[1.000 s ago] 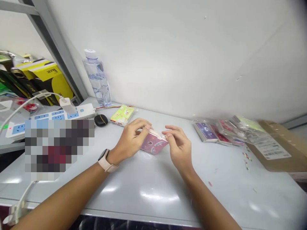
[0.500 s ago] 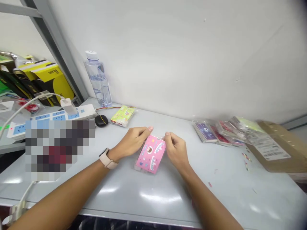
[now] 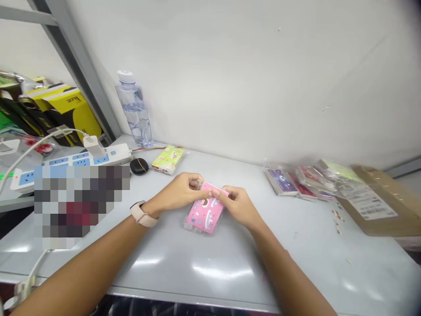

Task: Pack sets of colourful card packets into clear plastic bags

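Observation:
A pink printed packet (image 3: 207,217) in a clear plastic sleeve is held tilted above the grey table (image 3: 184,272). My left hand (image 3: 184,192) grips its upper left edge, thumb lying across the front. From the upper right, my right hand (image 3: 238,204) closes on the same packet, and the two thumb tips meet near its top. The fingers behind the packet are partly hidden. A pale watch band circles my left wrist.
Behind stand a water bottle (image 3: 134,114), a black round case (image 3: 139,166) and a green packet (image 3: 168,159). A power strip (image 3: 72,162) is at left. Wrapped packets (image 3: 283,182) and a cardboard box (image 3: 378,206) lie at right, near small scraps (image 3: 337,216).
Both thumbs have come together over the front of the pink packet; before, the hands were apart at its upper corners. The packet has shifted slightly up and left.

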The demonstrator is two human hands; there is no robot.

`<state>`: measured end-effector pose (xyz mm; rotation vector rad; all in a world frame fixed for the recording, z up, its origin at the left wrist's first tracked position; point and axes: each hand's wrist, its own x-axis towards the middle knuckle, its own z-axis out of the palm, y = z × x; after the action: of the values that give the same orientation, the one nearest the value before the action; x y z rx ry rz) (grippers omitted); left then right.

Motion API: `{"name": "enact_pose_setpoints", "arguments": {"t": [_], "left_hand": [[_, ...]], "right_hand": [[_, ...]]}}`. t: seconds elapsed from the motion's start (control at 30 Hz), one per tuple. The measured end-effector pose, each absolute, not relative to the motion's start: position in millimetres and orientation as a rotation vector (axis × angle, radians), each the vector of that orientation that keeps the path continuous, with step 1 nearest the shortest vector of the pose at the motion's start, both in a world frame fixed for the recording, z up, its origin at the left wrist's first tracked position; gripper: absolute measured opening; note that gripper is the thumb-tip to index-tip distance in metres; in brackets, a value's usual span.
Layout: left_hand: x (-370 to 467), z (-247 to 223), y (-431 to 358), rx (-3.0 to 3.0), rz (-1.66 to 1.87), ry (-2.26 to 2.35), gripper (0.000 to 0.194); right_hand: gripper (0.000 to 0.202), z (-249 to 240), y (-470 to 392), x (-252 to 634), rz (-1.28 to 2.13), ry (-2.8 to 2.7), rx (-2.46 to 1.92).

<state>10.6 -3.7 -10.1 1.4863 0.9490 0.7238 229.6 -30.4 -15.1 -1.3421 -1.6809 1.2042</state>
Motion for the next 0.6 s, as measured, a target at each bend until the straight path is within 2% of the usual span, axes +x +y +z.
{"name": "enact_pose_setpoints", "arguments": {"t": [0.6], "left_hand": [[6.2, 4.8, -5.9, 1.586, 0.453, 1.064, 0.067]], "right_hand": [[0.063, -7.4, -32.1, 229.0, 1.334, -1.711, -1.379]]}}
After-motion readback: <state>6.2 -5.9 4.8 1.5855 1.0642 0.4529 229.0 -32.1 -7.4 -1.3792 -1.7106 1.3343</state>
